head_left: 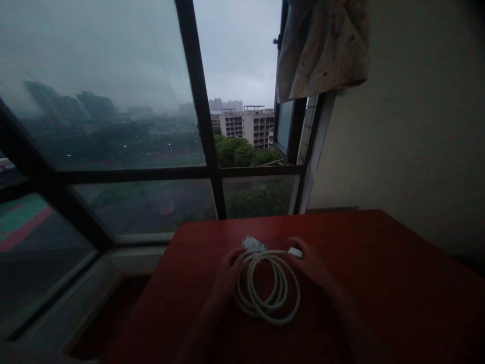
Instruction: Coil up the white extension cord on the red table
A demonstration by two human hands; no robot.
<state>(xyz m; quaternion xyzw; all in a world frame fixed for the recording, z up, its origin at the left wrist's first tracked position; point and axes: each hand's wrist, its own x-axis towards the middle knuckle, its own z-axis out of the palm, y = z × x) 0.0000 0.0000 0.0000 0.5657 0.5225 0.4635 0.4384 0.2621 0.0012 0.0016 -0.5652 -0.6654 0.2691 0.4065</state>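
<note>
A white cable (273, 319) lies in several loose loops on the red-brown table. At the far side of the coil sits a small white block with dark dots (253, 244), which looks like the socket end of an extension cord. My left hand (228, 270) is closed around the left side of the coil, close to this block; its fingertips are partly hidden in the dim light. To the right, my right hand (308, 260) grips the white plug (295, 252) at the cable's other end, thumb and fingers around it.
The table (359, 253) reaches up to a dark-framed window (214, 174), with one pane open at the right. A spotted curtain (326, 50) hangs above the table's far side. A pale wall (409, 126) borders the right. The table's left edge drops toward a low sill (140, 255).
</note>
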